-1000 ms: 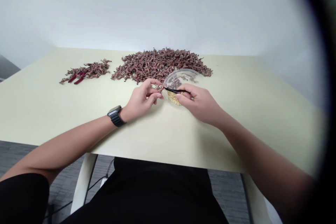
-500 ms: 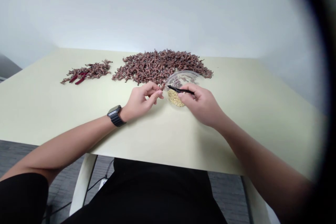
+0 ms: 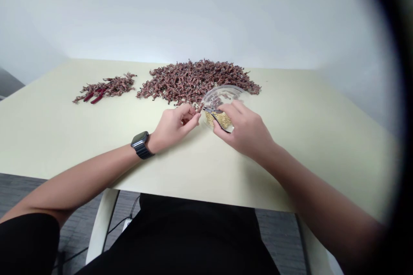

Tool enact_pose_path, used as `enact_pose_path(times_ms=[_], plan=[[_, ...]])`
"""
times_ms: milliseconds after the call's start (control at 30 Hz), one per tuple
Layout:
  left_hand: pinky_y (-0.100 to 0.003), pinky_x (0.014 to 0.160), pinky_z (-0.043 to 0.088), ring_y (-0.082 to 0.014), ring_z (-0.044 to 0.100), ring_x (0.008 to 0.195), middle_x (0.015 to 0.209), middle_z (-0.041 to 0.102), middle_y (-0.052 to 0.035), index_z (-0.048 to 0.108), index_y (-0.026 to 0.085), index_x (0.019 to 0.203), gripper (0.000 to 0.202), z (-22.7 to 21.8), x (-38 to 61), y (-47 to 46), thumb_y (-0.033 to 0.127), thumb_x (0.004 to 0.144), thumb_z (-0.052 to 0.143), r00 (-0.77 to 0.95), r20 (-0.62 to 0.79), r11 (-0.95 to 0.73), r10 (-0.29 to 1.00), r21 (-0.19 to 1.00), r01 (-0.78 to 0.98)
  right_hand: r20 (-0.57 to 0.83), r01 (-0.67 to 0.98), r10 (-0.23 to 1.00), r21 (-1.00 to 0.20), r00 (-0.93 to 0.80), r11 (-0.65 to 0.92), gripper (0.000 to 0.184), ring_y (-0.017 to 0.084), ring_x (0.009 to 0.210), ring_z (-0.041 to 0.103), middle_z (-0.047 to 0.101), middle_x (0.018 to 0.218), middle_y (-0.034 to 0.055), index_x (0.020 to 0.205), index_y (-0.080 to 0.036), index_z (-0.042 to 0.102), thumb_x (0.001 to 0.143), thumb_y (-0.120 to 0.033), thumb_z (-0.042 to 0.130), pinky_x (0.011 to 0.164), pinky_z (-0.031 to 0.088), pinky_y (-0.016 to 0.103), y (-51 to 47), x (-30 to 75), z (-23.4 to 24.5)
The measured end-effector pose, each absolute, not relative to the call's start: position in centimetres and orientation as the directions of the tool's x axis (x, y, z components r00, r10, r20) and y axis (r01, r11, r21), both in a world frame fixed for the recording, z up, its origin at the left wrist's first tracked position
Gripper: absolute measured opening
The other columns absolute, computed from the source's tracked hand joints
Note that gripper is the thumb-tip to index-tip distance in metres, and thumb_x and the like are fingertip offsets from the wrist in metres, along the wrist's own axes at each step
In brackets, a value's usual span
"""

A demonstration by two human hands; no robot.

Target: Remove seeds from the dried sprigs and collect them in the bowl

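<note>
My left hand (image 3: 172,126) is closed in a pinch on a small reddish-brown piece (image 3: 199,107) taken from the pile, held just left of a clear plastic bowl (image 3: 226,93). My right hand (image 3: 247,131) grips black tweezers (image 3: 217,118), their tip pointing left toward the pinched piece, over the bowl's near rim. Small yellowish bits (image 3: 222,119) lie in the bowl. A large heap of reddish-brown dried pieces (image 3: 196,79) spreads behind both hands.
A smaller heap of the same dried pieces (image 3: 111,87) lies at the back left with red-handled pliers (image 3: 94,96) among it. The pale table (image 3: 64,129) ends at a near edge close to my body. A dark watch (image 3: 141,145) is on my left wrist.
My right hand has tilted the tweezers downward, their tip now meeting the piece at my left fingertips. My left hand has stayed almost in place.
</note>
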State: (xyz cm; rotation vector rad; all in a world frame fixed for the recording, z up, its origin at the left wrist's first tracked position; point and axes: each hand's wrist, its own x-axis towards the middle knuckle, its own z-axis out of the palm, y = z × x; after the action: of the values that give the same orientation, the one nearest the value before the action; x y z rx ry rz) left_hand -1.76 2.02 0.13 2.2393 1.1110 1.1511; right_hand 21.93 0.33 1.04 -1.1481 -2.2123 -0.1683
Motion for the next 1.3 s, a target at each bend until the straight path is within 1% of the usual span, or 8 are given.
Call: enact_pose_path(times_ms=[300,500,600,767,933,1033,1133,1300], plan=[[-0.019,0.054,0.045,-0.0094,0.064,0.06,0.078,0.076,-0.004,0.065,0.016,0.09,0.023,0.2,-1.7,1.9,0.036,0.101,0.06,0.358,0.501,-0.616,0.788,0.632,0.47,0.555,0.771,0.708,-0.175,-0.437,0.613,0.021,0.026,0.091,0.063,0.066,0.103,0.011,0.116,-0.021,0.062,0.1,-0.033,0.055,0.075,0.048,0.037,0.4,22.0,1.2],[-0.02,0.056,0.044,-0.0088,0.064,0.061,0.082,0.077,-0.0033,0.064,0.017,0.094,0.021,0.3,-1.8,2.0,0.034,0.103,0.057,0.387,0.492,-0.626,0.78,0.605,0.492,0.514,0.743,0.756,-0.297,-0.404,0.6,0.021,0.024,0.09,0.061,0.065,0.106,0.0107,0.115,-0.02,0.062,0.099,-0.033,0.057,0.073,0.044,0.035,0.6,22.0,1.4],[-0.022,0.056,0.041,-0.0102,0.062,0.06,0.08,0.074,-0.0027,0.063,0.018,0.098,0.021,0.1,-2.0,2.4,0.034,0.105,0.052,0.449,0.457,-0.639,0.768,0.497,0.587,0.446,0.726,0.809,-0.397,-0.383,0.562,0.017,0.021,0.083,0.058,0.064,0.094,0.0063,0.107,-0.02,0.063,0.097,-0.033,0.059,0.071,0.04,0.033,0.8,21.9,1.7],[-0.027,0.06,0.04,-0.016,0.063,0.068,0.083,0.07,-0.0063,0.06,0.017,0.107,0.024,-0.4,-2.2,3.2,0.034,0.109,0.043,0.564,0.419,-0.685,0.711,0.232,0.691,0.259,0.714,0.916,-0.573,-0.308,0.402,0.018,0.015,0.067,0.045,0.052,0.073,-0.0009,0.086,-0.021,0.06,0.096,-0.036,0.057,0.061,0.029,0.031,0.8,22.0,2.3],[-0.028,0.067,0.046,-0.0179,0.064,0.078,0.087,0.069,-0.0078,0.061,0.017,0.11,0.019,-0.9,-3.0,4.3,0.027,0.108,0.045,0.632,0.505,-0.765,0.588,0.094,0.637,-0.014,0.617,0.963,-0.77,-0.27,0.162,0.02,0.013,0.059,0.04,0.047,0.067,-0.0029,0.09,-0.023,0.065,0.095,-0.041,0.058,0.055,0.028,0.029,0.7,22.6,3.1],[-0.028,0.071,0.05,-0.017,0.066,0.083,0.092,0.072,-0.0076,0.062,0.018,0.11,0.017,-1.0,-3.6,4.9,0.014,0.104,0.047,0.625,0.587,-0.822,0.515,0.129,0.555,-0.164,0.488,0.933,-0.873,-0.321,0.015,0.022,0.012,0.057,0.038,0.044,0.065,-0.0031,0.093,-0.023,0.067,0.095,-0.044,0.061,0.054,0.028,0.028,0.7,23.0,3.5],[-0.028,0.076,0.054,-0.0153,0.069,0.086,0.095,0.074,-0.0055,0.064,0.019,0.111,0.026,-0.9,-3.9,4.8,0.005,0.098,0.047,0.573,0.665,-0.859,0.479,0.221,0.462,-0.249,0.31,0.874,-0.943,-0.418,-0.121,0.023,0.011,0.058,0.028,0.034,0.067,-0.0039,0.093,-0.021,0.068,0.095,-0.043,0.063,0.052,0.023,0.027,0.7,23.2,3.7],[-0.023,0.074,0.056,-0.0117,0.072,0.08,0.087,0.074,-0.0024,0.067,0.019,0.107,0.027,-0.8,-3.1,3.6,0.002,0.096,0.049,0.445,0.715,-0.842,0.539,0.446,0.303,-0.337,0.064,0.723,-0.924,-0.603,-0.377,0.025,0.011,0.062,0.017,0.028,0.075,-0.0035,0.095,-0.018,0.067,0.097,-0.042,0.061,0.05,0.016,0.024,0.7,23.2,4.2]])
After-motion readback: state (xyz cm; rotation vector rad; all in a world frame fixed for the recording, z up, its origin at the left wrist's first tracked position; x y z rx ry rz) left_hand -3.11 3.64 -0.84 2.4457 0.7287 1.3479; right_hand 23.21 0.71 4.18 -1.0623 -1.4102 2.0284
